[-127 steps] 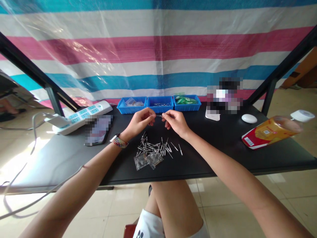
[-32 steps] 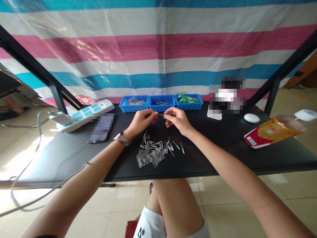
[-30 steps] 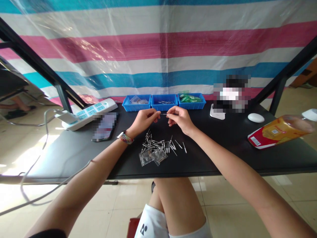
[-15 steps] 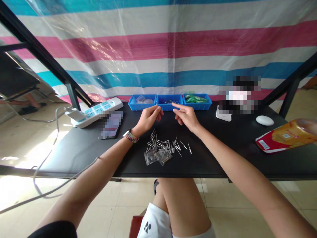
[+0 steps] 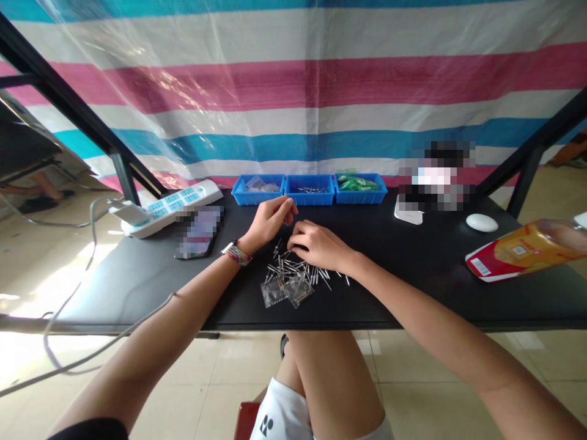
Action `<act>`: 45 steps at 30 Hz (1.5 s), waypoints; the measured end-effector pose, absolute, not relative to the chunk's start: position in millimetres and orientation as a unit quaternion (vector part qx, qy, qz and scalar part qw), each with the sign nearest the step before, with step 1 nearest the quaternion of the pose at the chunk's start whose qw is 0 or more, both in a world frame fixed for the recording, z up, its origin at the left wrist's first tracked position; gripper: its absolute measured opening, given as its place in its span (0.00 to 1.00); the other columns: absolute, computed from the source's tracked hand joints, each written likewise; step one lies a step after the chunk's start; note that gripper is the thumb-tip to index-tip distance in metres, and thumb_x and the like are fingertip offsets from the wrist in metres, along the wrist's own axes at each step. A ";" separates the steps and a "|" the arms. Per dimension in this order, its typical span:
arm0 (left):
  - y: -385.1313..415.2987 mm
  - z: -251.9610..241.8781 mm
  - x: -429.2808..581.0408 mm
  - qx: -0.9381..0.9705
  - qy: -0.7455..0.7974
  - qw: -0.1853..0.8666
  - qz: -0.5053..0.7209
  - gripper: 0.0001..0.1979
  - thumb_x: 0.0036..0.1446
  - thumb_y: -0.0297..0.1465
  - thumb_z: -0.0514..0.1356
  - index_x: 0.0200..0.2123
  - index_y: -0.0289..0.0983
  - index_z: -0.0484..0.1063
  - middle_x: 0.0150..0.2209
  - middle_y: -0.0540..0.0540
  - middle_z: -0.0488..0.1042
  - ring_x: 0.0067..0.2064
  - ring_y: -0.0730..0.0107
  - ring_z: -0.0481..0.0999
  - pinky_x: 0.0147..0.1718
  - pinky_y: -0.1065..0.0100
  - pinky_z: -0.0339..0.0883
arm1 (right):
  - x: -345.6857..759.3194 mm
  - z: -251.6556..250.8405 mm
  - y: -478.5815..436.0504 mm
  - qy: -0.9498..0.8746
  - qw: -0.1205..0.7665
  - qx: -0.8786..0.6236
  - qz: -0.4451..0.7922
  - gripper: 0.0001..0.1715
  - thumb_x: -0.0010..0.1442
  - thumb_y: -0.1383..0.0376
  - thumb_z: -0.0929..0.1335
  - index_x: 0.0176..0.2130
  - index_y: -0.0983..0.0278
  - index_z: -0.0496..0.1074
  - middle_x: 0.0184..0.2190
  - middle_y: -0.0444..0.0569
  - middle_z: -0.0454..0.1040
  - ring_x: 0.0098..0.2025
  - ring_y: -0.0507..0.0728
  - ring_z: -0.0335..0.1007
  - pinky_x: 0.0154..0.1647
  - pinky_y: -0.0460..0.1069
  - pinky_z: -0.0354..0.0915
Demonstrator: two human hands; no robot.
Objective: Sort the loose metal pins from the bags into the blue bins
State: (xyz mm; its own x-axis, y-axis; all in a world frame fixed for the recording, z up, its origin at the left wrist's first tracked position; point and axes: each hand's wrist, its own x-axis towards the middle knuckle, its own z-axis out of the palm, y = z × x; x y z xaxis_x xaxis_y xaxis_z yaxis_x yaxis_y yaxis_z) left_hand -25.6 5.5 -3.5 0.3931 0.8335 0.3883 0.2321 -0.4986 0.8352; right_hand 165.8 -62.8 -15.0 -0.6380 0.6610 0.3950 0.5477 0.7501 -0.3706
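A loose pile of silvery blind rivets (image 5: 293, 269) lies on the black table, with small clear plastic bags (image 5: 299, 290) along its near side. My right hand (image 5: 316, 243) is at the far edge of this pile, palm down, fingers bent and fingertips close together; whatever is between them is hidden. Just beyond and to the left, my left hand (image 5: 269, 223) hovers in front of the blue bins with its fingers curled and thumb against them. I cannot see what it holds, if anything. The middle blue bin (image 5: 309, 198) contains several thin metal rivets.
Clear packets lie in the left blue bin (image 5: 257, 198), green packets in the right one (image 5: 360, 198). A power strip (image 5: 172, 208) and phone (image 5: 200, 232) lie at left. A white oval object (image 5: 481, 223) and a bottle (image 5: 523, 250) are at right. A cable (image 5: 151, 324) crosses my left arm.
My right hand has come down from in front of the middle bin to the rivet pile, its pointing finger now bent. My left hand stays curled in nearly the same place.
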 end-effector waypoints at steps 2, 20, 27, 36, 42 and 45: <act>6.0 -3.8 -25.7 0.756 0.352 0.355 0.423 0.27 0.73 0.54 0.57 0.33 0.37 0.76 0.26 0.47 0.75 0.29 0.68 0.75 0.32 0.68 0.69 | 171.8 -14.8 -59.7 -0.896 0.262 -0.341 0.111 0.09 0.69 0.74 0.71 0.40 0.63 0.82 0.43 0.53 0.76 0.48 0.60 0.72 0.52 0.55 0.71; 2.2 3.2 -24.9 0.782 0.299 0.410 0.362 0.16 0.64 0.44 0.67 0.37 0.36 0.77 0.29 0.48 0.77 0.30 0.69 0.76 0.32 0.69 0.72 | 195.7 -15.5 -27.9 -0.621 0.490 -0.401 0.462 0.12 0.59 0.60 0.74 0.43 0.61 0.75 0.32 0.46 0.81 0.30 0.53 0.75 0.32 0.48 0.71; 5.3 0.2 -26.8 0.809 0.309 0.358 0.349 0.24 0.71 0.49 0.61 0.31 0.36 0.76 0.27 0.47 0.77 0.30 0.69 0.77 0.33 0.69 0.70 | 194.2 -11.7 -30.8 -0.574 0.513 -0.387 0.508 0.17 0.58 0.55 0.77 0.41 0.62 0.74 0.31 0.45 0.78 0.28 0.53 0.76 0.31 0.49 0.75; 6.5 -1.4 -23.8 0.798 0.308 0.383 0.348 0.28 0.71 0.55 0.58 0.35 0.36 0.77 0.29 0.46 0.77 0.30 0.69 0.77 0.32 0.69 0.72 | 196.0 -12.5 -28.1 -0.575 0.530 -0.415 0.465 0.29 0.56 0.41 0.78 0.36 0.62 0.75 0.29 0.46 0.80 0.27 0.52 0.75 0.25 0.46 0.72; 8.0 -0.3 -28.5 0.786 0.297 0.378 0.388 0.19 0.65 0.48 0.68 0.39 0.37 0.76 0.29 0.49 0.75 0.30 0.70 0.76 0.31 0.70 0.70 | 192.2 -16.6 -29.2 -0.580 0.533 -0.423 0.448 0.32 0.57 0.37 0.76 0.33 0.62 0.76 0.27 0.46 0.80 0.23 0.51 0.73 0.23 0.45 0.69; 6.5 2.3 -29.0 0.797 0.301 0.351 0.388 0.20 0.69 0.48 0.64 0.34 0.37 0.76 0.29 0.48 0.76 0.30 0.70 0.75 0.32 0.69 0.70 | 191.0 -15.8 -30.4 -0.581 0.531 -0.415 0.455 0.30 0.58 0.38 0.76 0.33 0.62 0.76 0.27 0.47 0.80 0.23 0.51 0.73 0.23 0.45 0.69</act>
State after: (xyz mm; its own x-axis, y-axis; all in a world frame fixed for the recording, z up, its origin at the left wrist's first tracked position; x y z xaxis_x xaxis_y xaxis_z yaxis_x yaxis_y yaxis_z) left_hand -29.0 6.5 2.3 0.5177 0.7520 0.4080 0.2072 -0.5729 0.7930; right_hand 191.0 -30.4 -15.8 -0.0910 0.9666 0.2396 -0.0013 0.2405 -0.9706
